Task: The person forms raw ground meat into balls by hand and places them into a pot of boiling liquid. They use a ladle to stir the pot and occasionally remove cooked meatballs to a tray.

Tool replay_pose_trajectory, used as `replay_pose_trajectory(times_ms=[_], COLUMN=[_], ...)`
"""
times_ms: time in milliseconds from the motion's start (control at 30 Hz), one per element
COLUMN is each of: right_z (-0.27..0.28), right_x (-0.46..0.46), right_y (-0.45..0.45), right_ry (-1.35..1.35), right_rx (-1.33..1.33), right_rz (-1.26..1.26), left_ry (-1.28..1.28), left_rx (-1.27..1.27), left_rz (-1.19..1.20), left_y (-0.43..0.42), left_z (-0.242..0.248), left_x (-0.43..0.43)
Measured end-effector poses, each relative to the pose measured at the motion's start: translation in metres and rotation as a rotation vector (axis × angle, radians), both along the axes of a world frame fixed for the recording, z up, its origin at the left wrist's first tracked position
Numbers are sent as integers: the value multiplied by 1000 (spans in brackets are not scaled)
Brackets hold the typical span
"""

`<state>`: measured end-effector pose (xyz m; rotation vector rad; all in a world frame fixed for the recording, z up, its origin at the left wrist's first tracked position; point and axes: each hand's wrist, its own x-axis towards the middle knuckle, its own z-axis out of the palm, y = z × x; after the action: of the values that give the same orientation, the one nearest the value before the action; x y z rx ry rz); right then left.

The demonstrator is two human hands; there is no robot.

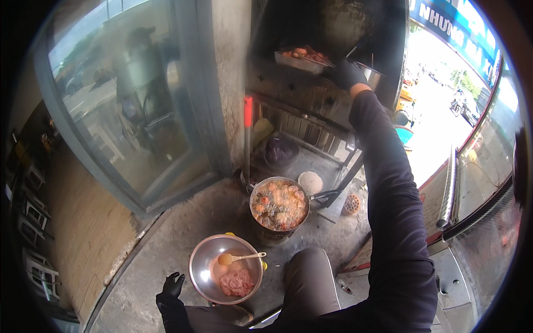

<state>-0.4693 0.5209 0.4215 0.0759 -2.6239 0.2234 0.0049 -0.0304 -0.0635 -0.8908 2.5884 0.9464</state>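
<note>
My right hand [349, 75], in a black glove, reaches far forward to the metal shelf, between a rectangular metal tray of browned food [300, 62] and a metal pot [372, 77]. Its fingers are hard to see against the dark wall, so its grip cannot be told. At the lower left my left hand [173, 285], also black-gloved, hangs beside a steel bowl [200, 287] with its fingers apart, holding nothing. Inside the bowl lie a lump of raw minced meat [236, 282] and a light-coloured spatula [227, 259]. Beyond it, pieces of food [279, 204] bubble in oil in a round pan [251, 208] on a stove.
A red-handled pole [248, 111] stands upright behind the pan. A pan handle [327, 194] points right, near a honeycomb coal briquette [352, 204]. A glass door [125, 104] is at the left; my knee [311, 279] is close to the stove.
</note>
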Motion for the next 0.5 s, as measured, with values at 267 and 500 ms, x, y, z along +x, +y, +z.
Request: replay_pose_trajectory(times_ms=[267, 500], right_z=[-8, -175], right_x=[6, 106], right_y=[17, 33], right_ry=[65, -11], right_rx=[-15, 99], right_rz=[-46, 347], left_ry=[-13, 7], left_rx=[11, 97], left_rz=[6, 31], left_y=[3, -5], left_z=[7, -7], left_x=[5, 9])
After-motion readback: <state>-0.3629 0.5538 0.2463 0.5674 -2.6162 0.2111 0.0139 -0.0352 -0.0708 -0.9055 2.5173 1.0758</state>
